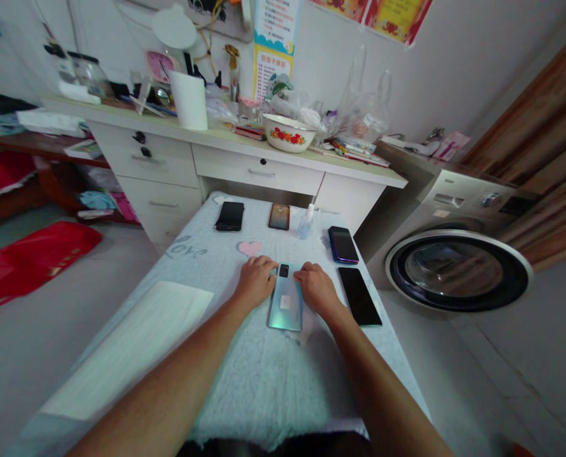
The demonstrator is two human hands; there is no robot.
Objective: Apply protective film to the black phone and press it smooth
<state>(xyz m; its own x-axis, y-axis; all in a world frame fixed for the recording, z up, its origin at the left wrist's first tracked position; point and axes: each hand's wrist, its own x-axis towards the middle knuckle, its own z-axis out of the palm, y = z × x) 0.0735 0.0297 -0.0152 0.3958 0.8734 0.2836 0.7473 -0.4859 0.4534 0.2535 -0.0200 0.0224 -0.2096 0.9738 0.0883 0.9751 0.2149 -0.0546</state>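
Note:
A smartphone [286,308] with a shiny teal back lies face down on the cloth-covered table, its camera block at the far end and a small pale label on its back. My left hand [256,279] is closed at its upper left edge, fingers bent against the side. At the upper right edge, my right hand [315,284] has its fingers curled in and touching the phone. Just right of that hand lies a large black-screened phone [360,297]. Beyond it, a dark phone with a purple edge [343,245] seems stacked on another.
Farther back on the table are a black phone [230,216], a small brown-orange phone [279,216] and a clear spray bottle [305,223]. A white cloth or paper sheet [134,346] lies at left. Behind stands a white desk [258,166]; a washing machine [454,222] is at right.

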